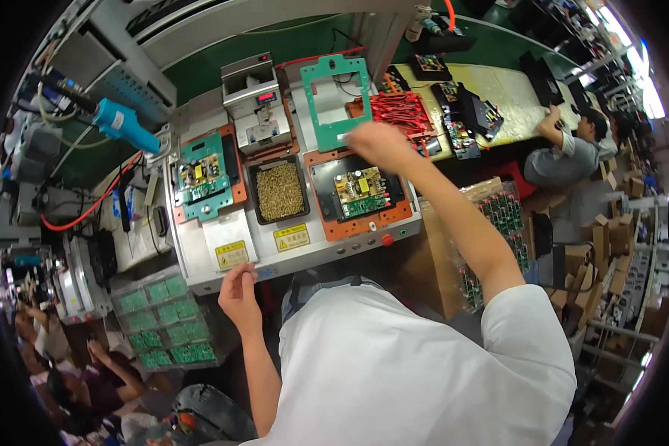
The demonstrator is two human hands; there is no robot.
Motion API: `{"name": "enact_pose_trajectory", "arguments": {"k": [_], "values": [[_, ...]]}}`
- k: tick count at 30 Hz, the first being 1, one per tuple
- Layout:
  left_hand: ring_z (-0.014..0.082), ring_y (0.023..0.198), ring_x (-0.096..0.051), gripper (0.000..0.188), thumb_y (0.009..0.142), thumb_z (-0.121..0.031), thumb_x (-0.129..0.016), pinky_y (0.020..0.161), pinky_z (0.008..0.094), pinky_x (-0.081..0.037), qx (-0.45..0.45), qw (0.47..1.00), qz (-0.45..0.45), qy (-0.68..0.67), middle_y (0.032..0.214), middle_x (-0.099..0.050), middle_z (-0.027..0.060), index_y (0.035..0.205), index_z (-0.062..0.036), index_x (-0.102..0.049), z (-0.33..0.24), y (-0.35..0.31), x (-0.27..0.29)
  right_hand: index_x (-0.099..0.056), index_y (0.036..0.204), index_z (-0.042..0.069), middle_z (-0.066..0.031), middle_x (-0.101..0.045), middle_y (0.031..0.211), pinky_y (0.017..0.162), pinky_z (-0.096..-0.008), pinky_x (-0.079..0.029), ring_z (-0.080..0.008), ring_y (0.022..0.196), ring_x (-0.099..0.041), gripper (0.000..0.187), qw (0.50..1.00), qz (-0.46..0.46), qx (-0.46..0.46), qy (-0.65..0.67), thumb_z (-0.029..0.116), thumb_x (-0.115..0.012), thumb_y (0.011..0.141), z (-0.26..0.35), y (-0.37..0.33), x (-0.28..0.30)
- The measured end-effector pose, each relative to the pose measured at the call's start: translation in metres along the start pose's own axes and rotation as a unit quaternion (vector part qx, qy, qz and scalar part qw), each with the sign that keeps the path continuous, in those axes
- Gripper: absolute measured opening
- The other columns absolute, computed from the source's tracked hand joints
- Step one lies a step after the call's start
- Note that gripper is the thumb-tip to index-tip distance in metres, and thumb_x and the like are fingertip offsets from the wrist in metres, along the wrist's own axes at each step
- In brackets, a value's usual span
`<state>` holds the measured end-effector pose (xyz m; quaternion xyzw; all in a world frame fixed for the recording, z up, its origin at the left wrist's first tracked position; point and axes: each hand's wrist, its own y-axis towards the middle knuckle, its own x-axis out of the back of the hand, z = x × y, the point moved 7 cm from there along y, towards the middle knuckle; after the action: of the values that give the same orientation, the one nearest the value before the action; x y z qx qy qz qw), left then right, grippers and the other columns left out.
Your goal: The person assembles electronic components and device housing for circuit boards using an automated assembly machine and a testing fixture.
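Observation:
My right hand [381,148] reaches forward, its fingers closed at the near right corner of a green frame-shaped fixture plate [322,138]. Just nearer to me, a circuit board [363,190] with a yellow transformer sits in a black tray on an orange base [336,228]. My left hand [240,293] is by the machine's front edge, fingers curled together; what they hold, if anything, is too small to make out. A second board [202,173] lies in a green fixture [214,207] at the left. Between the two fixtures stands a black bin of brass-coloured screws [279,191].
A blue electric screwdriver [125,125] hangs at the left. Behind the bin is a metal screw feeder [263,123]. Red wire bundles [403,111] lie beyond my right hand. Green circuit boards [165,312] stand at the lower left. A co-worker [569,152] sits at the right.

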<state>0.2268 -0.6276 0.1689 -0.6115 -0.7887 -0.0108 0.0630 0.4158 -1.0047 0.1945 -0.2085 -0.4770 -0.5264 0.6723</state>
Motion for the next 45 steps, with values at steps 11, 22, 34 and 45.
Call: {"name": "enact_pose_trajectory", "arguments": {"k": [11, 22, 34, 45], "values": [[0.0177, 0.108, -0.061, 0.041, 0.09, -0.001, -0.064, 0.09, 0.0305, -0.051, 0.104, 0.957, 0.262, -0.061, 0.127, -0.059, 0.0102, 0.13, 0.0005, -0.054, -0.029, 0.008, -0.084, -0.066, 0.093, 0.002, -0.0116, -0.06, 0.086, 0.079, -0.0421, -0.05, -0.0315, 0.086, -0.061, 0.02, 0.984, -0.113, 0.013, -0.139, 0.0, -0.066, 0.072, 0.09, -0.034, 0.071], [0.029, 0.13, -0.051, 0.067, 0.091, -0.007, -0.065, 0.108, 0.0468, -0.045, 0.199, 0.91, 0.168, -0.323, 0.143, -0.048, 0.0121, 0.15, -0.0058, -0.033, -0.029, -0.004, -0.062, -0.07, 0.088, 0.004, -0.0142, -0.068, 0.086, 0.077, -0.0438, -0.052, -0.0339, 0.086, -0.065, 0.02, 0.961, -0.188, -0.176, -0.104, 0.024, -0.069, 0.088, -0.037, -0.051, 0.041], [0.029, 0.133, -0.048, 0.067, 0.093, -0.011, -0.064, 0.11, 0.0465, -0.043, 0.143, 0.929, 0.055, -0.338, 0.147, -0.046, 0.0128, 0.151, -0.0052, -0.032, -0.038, -0.016, -0.074, -0.075, 0.091, 0.001, -0.0133, -0.07, 0.073, 0.058, -0.0366, -0.053, -0.0218, 0.064, -0.066, 0.021, 0.906, 0.329, -0.263, 0.034, 0.011, -0.068, 0.075, -0.14, 0.044, 0.001], [0.026, 0.128, -0.053, 0.059, 0.097, -0.018, -0.061, 0.104, 0.0445, -0.049, 0.174, 0.905, 0.037, -0.387, 0.142, -0.051, 0.0102, 0.149, -0.0085, -0.036, -0.028, -0.009, -0.098, -0.045, 0.142, -0.006, -0.0153, -0.071, 0.109, 0.064, -0.0277, -0.061, -0.0102, 0.067, -0.064, 0.053, 0.752, 0.346, -0.385, 0.408, -0.005, -0.057, 0.09, -0.147, -0.026, -0.01]]}}
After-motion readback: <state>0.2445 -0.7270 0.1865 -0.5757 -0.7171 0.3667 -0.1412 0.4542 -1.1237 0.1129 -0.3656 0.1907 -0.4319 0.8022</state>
